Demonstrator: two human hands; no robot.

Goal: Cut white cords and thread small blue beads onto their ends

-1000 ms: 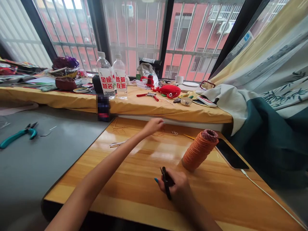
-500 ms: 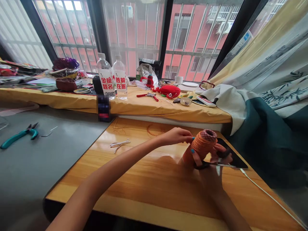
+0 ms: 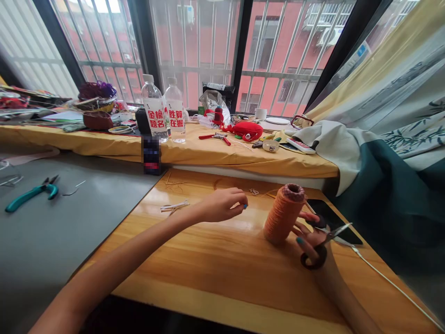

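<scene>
An orange cone of thread (image 3: 283, 215) stands on the wooden table, leaning slightly. Scissors with dark handles (image 3: 318, 260) hang on the fingers of my right hand (image 3: 313, 240), their blades pointing right, away from the cone. The right fingers are curled through the handles, just beside the cone's lower right side. My left hand (image 3: 224, 204) is raised over the table to the left of the cone, apart from it. Its thumb and fingers are pinched together. Whether a thread runs from that pinch cannot be made out.
A dark tablet (image 3: 337, 222) with a white cable (image 3: 382, 274) lies behind the right hand. White strips (image 3: 174, 206) and loose orange thread (image 3: 273, 193) lie on the table. Teal pliers (image 3: 33, 194) rest on the grey surface. Bottles (image 3: 176, 111) and red-handled pliers (image 3: 217, 137) occupy the sill.
My left hand has moved left, away from the cone. My right hand has come off the cone to the right, with the scissors now in plain view. The cone stands free of both grips.
</scene>
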